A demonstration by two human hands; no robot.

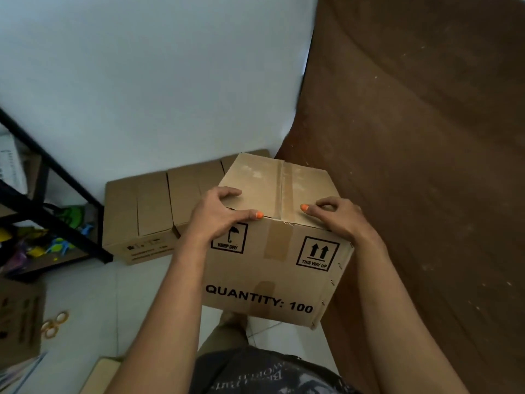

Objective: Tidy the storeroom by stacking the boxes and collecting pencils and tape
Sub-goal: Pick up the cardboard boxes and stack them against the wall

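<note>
Up front, a sealed cardboard box (279,243) printed "QUANTITY: 100", "KEEP DRY" and "THIS WAY UP" is held off the pale floor (136,282), its flaps closed under a strip of brown tape, so what is inside cannot be told. Both hands grip its near top edge: the left hand (217,216) curls over the left corner, thumb laid along the edge and fingers bent onto the lid, while the right hand (335,214) mirrors it at the right corner, thumb pointing inward and fingers hooked over the top. Just behind and to the left, a second, lower cardboard box (147,211) sits on the floor against the white wall (156,81), its flaps shut. A tall brown board (426,166) rises close along the right side of the held box. At the far left stands a black metal shelf (45,200) holding bright plastic toys (54,243), blurred. Near the lower left, rolls of tape (54,322) lie on the floor beside another carton (20,317).
</note>
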